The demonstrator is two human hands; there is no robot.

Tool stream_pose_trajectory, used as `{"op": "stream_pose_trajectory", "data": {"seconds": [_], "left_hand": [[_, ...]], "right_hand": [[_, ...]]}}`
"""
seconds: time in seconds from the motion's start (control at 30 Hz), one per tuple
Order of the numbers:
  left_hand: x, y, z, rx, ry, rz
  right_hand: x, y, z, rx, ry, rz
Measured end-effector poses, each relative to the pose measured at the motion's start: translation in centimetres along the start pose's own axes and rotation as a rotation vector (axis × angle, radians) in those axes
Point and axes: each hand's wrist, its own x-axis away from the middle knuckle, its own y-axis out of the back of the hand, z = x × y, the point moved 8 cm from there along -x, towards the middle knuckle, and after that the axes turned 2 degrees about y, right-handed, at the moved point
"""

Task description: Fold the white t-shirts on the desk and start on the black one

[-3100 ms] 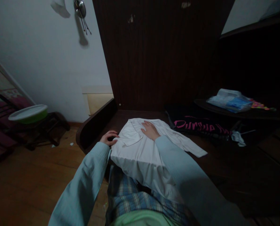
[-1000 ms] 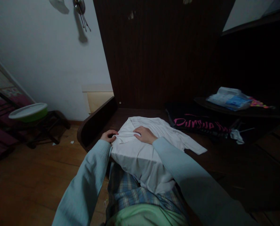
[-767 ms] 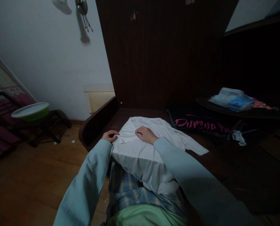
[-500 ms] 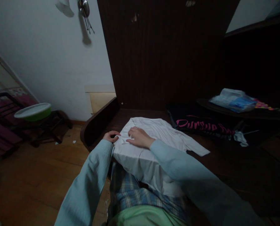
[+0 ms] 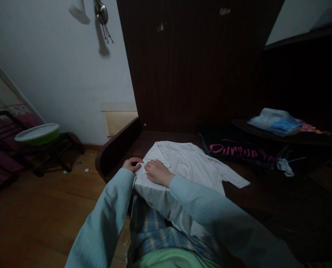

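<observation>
A white long-sleeved shirt (image 5: 186,160) lies spread on the dark wooden surface (image 5: 136,143), its near part hanging over the front edge above a plaid-covered lap. One sleeve points out to the right, while the fabric at the left is bunched into small folds. My left hand (image 5: 131,164) pinches the shirt at its left side between thumb and fingers. Close beside it, my right hand (image 5: 158,173) is closed with its fingers curled on the cloth, gripping a fold; its fingertips are partly hidden.
Behind the shirt rises a dark wooden panel (image 5: 193,74). Black fabric with pink lettering (image 5: 244,150) lies at the right, near a shelf holding a plastic package (image 5: 277,121). A raised side board (image 5: 118,139) bounds the left. A green basin (image 5: 39,134) rests on a chair farther left.
My right hand has moved slightly left and nearer to me, its fingers now curled closed on the cloth. My left hand keeps its pinch at nearly the same spot.
</observation>
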Motion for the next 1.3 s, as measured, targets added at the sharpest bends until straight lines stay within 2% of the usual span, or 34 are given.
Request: {"op": "stream_pose_trajectory", "data": {"seconds": [0.2, 0.37, 0.63, 0.73, 0.83, 0.93, 1.03, 1.13, 1.2, 1.3], "left_hand": [[-0.4, -0.1, 0.1, 0.010, 0.039, 0.058], [-0.3, 0.0, 0.1, 0.003, 0.058, 0.057], [-0.3, -0.4, 0.2, -0.172, 0.018, 0.039], [-0.2, -0.5, 0.1, -0.241, 0.004, 0.009], [-0.2, -0.6, 0.0, -0.224, -0.012, 0.034], [-0.3, -0.7, -0.1, -0.156, -0.021, 0.085], [-0.4, -0.4, -0.1, -0.133, 0.006, 0.072], [-0.4, -0.2, 0.0, -0.140, 0.060, 0.048], [-0.5, -0.2, 0.2, -0.127, 0.106, 0.037], [-0.7, -0.2, 0.6, -0.061, 0.158, 0.051]], "right_hand": [[0.0, -0.1, -0.2, -0.014, -0.025, -0.002], [0.3, 0.7, -0.3, -0.052, -0.022, -0.053], [1.1, 1.4, 0.5, -0.033, 0.090, -0.093], [1.2, 0.7, 1.4, -0.041, 0.176, -0.048], [1.4, 0.0, 1.2, -0.100, 0.219, 0.007], [1.6, 0.5, -2.1, -0.229, 0.045, -0.058], [2.6, 0.3, -7.7, -0.329, -0.282, -0.149], [4.2, -1.0, -12.1, -0.444, -0.564, -0.187], [5.0, -1.8, -13.6, -0.518, -0.663, -0.223], [5.4, -2.3, -14.0, -0.564, -0.685, -0.253]]}}
